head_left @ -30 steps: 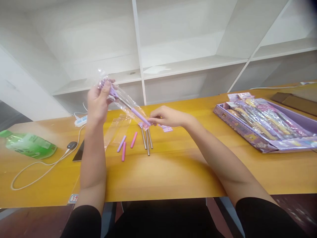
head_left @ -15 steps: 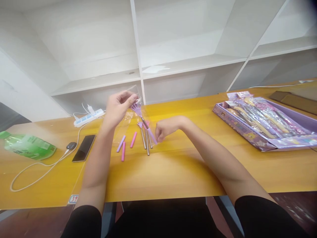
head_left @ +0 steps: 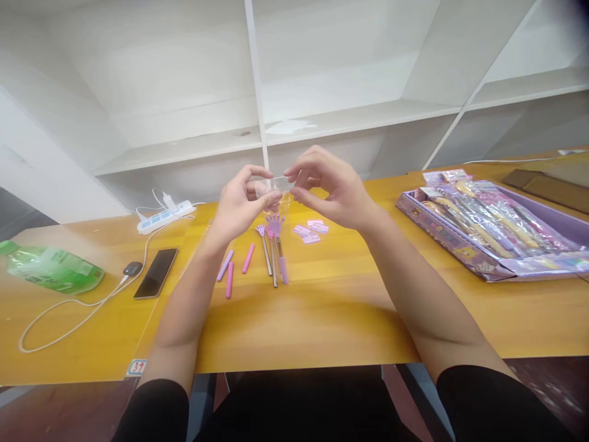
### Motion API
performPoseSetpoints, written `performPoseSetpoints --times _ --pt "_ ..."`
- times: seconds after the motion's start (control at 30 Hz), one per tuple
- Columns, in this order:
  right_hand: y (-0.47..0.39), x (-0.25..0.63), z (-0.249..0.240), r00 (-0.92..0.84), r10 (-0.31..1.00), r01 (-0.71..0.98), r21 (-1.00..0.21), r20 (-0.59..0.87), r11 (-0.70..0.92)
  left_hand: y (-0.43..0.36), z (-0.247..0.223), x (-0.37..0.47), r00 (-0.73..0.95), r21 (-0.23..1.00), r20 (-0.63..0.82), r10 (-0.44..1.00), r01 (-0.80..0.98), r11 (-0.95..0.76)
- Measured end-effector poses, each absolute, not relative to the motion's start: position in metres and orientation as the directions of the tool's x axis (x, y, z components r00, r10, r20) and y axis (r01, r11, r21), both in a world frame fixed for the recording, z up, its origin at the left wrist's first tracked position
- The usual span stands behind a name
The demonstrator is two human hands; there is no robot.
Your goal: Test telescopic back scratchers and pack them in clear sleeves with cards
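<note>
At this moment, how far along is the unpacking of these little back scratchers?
Done: several unwrapped scratchers lie side by side on the table, with loose pink and purple sleeves to their left and small labels to their right. In hand: left hand and right hand pinch a clear empty wrapper above them. Left: the purple box holds many wrapped packs.

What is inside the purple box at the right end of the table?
The purple box holds a row of long items in clear printed wrappers, lying side by side, yellow and pink among them. The wrappers blur the items, and whatever lies under them is covered.
</note>
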State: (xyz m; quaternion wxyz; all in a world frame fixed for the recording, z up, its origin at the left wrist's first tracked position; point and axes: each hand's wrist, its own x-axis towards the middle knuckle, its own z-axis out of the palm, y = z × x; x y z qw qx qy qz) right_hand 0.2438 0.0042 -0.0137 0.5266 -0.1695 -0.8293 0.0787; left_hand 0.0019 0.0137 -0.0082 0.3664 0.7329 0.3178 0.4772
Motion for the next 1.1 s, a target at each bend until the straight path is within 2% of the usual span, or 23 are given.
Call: performPoseSetpoints --times 0.13,0.23,0.57,0.87,1.1 --pt "0.000 0.248 -0.010 -0.455 0.266 0.326 -0.119 0.850 0.938 0.011 -0.008 0.004 0.405 0.850 0.445 0.799 0.088 -0.519" --pt "0.002 0.253 -0.011 -0.470 0.239 0.387 -0.046 0.850 0.921 0.014 -0.009 0.002 0.435 0.830 0.466 0.770 0.085 -0.551" --pt "-0.008 0.261 -0.006 -0.530 0.285 0.409 -0.054 0.799 0.911 0.002 -0.003 -0.001 0.521 0.815 0.449 0.726 0.094 -0.571" --pt "-0.012 0.264 -0.002 -0.589 0.228 0.410 0.043 0.775 0.911 0.006 -0.010 -0.001 0.580 0.653 0.571 0.581 0.108 -0.750" --pt "-0.017 0.261 -0.005 -0.597 0.284 0.484 0.055 0.750 0.873 0.004 -0.011 0.002 0.577 0.623 0.588 0.567 0.125 -0.772"
